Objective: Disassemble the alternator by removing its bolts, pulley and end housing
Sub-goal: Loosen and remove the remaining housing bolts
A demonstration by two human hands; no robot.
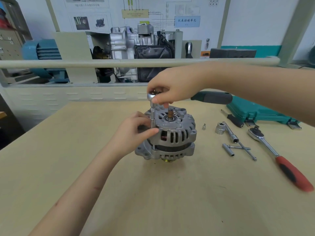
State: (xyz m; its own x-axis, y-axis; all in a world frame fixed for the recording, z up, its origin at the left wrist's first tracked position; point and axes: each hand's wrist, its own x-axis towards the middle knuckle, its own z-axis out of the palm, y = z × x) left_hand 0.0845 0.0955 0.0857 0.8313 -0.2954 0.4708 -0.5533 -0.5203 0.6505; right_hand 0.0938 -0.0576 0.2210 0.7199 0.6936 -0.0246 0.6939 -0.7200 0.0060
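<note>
Alternator point(172, 133): stands mid-counter point(153, 193), pulley point(167, 160) underneath, rear housing and shaft end facing up
Left hand point(134, 132): grip curled against the alternator's left side, thumb on the housing edge, steadying the body
Right hand point(172, 87): grip pinched on the ratchet head point(152, 95) from above; its dark handle point(212, 97) sticks out to the right
Extension point(152, 123): runs straight down from the ratchet head along the left flank of the housing toward the lower flange
Bolt: hidden under the tool tip, so I cannot tell how far it is backed out
Step in hand: looks like loosening one of the long through-bolts, early in the job since housing and pulley are both in place
Next move: likely calls for keeping the extension upright over the bolt while turning, with the left hand stopping the body from spinning; then the remaining bolts
Risk: a tilted extension could slip off the bolt head
Spare tools: red ratchet point(279, 157), large socket point(220, 128), small socket point(204, 127), T-bar point(238, 142) lie right of the alternator, apart from it
Case point(259, 113): green, at the far right edge of the counter
</note>
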